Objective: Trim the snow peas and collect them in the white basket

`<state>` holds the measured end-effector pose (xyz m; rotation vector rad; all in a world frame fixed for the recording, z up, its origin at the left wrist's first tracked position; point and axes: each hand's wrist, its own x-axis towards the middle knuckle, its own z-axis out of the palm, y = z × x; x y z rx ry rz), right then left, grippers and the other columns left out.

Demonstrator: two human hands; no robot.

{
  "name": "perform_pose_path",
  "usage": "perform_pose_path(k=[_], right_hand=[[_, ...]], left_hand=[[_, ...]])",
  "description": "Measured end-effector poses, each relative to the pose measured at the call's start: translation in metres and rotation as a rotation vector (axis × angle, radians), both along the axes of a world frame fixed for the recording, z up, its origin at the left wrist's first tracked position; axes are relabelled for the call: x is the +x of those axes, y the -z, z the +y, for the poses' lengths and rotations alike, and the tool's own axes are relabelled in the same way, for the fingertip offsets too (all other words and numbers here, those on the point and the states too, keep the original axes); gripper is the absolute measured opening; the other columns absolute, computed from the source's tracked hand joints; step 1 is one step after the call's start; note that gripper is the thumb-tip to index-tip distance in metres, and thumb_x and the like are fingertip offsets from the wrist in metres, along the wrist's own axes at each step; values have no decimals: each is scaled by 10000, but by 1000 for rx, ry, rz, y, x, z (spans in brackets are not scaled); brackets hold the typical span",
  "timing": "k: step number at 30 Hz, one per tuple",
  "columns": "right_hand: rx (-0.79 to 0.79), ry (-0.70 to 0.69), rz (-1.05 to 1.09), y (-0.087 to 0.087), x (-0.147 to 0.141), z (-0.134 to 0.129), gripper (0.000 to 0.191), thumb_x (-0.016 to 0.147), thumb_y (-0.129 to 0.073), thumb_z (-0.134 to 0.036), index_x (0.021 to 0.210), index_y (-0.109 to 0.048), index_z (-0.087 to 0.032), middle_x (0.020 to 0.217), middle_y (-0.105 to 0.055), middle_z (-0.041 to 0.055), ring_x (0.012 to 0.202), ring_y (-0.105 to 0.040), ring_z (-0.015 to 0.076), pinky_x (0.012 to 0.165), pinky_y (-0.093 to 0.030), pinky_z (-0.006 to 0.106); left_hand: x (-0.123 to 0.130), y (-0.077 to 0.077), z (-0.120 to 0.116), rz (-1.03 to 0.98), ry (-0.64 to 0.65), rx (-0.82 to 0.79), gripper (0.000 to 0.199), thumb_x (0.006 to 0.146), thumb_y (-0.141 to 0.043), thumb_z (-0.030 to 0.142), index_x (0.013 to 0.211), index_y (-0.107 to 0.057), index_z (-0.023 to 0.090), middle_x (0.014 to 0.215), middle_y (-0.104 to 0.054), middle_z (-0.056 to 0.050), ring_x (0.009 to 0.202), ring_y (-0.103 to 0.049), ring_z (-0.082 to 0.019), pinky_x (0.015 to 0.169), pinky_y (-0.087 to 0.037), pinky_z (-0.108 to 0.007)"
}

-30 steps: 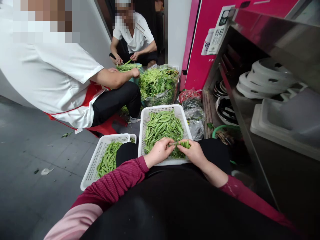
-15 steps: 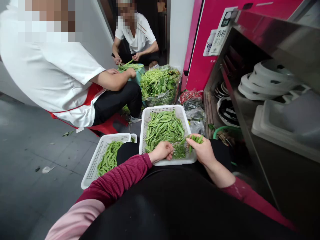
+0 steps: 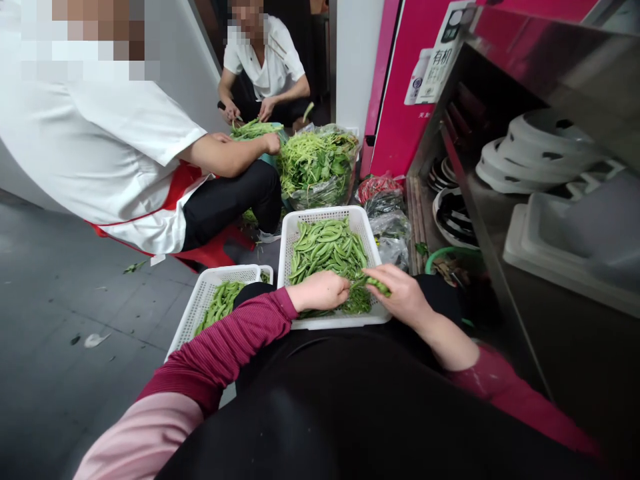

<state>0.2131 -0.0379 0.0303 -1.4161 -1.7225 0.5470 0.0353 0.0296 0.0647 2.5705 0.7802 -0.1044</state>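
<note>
A white perforated basket (image 3: 286, 257) in front of my lap holds a heap of green sugar snap peas (image 3: 330, 247), with a pile of thin trimmed bits (image 3: 357, 299) at its near right. My right hand (image 3: 403, 293), over the basket's right rim, is closed around several pea pods (image 3: 379, 286). Close to their left ends is my left hand (image 3: 323, 291), its thumb and fingers pinched together. What sits in that pinch is too small to make out. A second white basket (image 3: 197, 303) with more peas stands to the left, partly covered by my left arm.
Beyond the basket lies a big bag of leafy greens (image 3: 320, 163), beside plastic-wrapped bundles (image 3: 390, 227). One co-worker (image 3: 130, 147) sits at left on a red stool (image 3: 220, 247); another (image 3: 265, 67) crouches behind, handling green stems. A steel shelf (image 3: 500, 247) with white containers borders the right.
My left hand has moved right and up, closer to my right hand. My right hand has turned, and its pods now point left. The far co-worker's hands have lowered, and a stem piece is in mid-air.
</note>
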Motion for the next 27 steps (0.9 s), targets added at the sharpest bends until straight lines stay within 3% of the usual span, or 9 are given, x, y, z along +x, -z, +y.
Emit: perform_pose_path(k=[2,3,6,9,12,14,17,20,27], right_hand=[[-34,-153,-101,-6,-3,5,165,712,-558,-228,844,-652,-258,870,-603,42,805,-556,179,751,-434,287],[-47,-151,-94,-7,-5,8,129,704,-564,-228,798,-650,-246,844,-603,40,787,-557,176,737,-435,284],[-133,67,180,-4,-12,14,96,656,-623,-276,715,-625,-201,726,-602,29,695,-558,172,668,-442,290],[-345,232,759,4,-6,15,186,612,-667,-318,714,-595,-180,551,-546,-27,489,-504,119,506,-430,257],[-481,237,1284,11,13,16,173,597,-678,-270,699,-567,-184,553,-557,-44,475,-520,98,450,-430,220],[-535,224,1442,12,26,16,144,600,-664,-229,692,-560,-190,623,-607,-30,552,-577,116,474,-464,227],[-614,211,1512,11,34,14,113,617,-638,-200,701,-563,-203,626,-627,-31,589,-613,143,553,-516,293],[-682,204,1555,14,26,10,105,620,-653,-203,679,-567,-201,579,-611,-40,543,-607,140,604,-529,327],[-735,184,1472,32,2,5,160,581,-709,-186,659,-570,-176,527,-570,-43,452,-553,113,514,-512,273]], left_hand=[[2,-8,3,2,72,87,186,745,-423,214,668,-578,145,612,-567,-30,568,-507,-123,588,-384,-230],[4,-10,3,-39,74,107,190,748,-420,214,671,-579,144,628,-569,-28,578,-505,-119,594,-382,-225],[8,0,3,-237,-96,84,267,794,-345,204,706,-584,126,638,-554,-14,590,-491,-100,595,-380,-203],[5,34,-1,-273,-258,-36,323,815,-284,168,807,-603,116,684,-553,-11,626,-500,-95,615,-398,-197],[-4,72,-5,-80,-137,27,308,725,-507,197,1024,-574,179,1004,-530,-56,888,-501,-153,774,-395,-252],[-9,90,-4,83,-79,152,370,724,-528,191,1094,-532,177,1061,-489,-102,966,-466,-197,807,-379,-305],[-9,102,3,261,-45,282,239,805,-394,143,956,-574,101,929,-513,-143,919,-475,-223,754,-380,-350],[-6,107,8,283,-6,353,230,823,-354,130,860,-575,79,898,-513,-155,899,-480,-239,707,-379,-361],[-10,113,4,334,-45,313,230,814,-333,90,943,-521,62,835,-550,-148,752,-559,-211,650,-415,-356]])
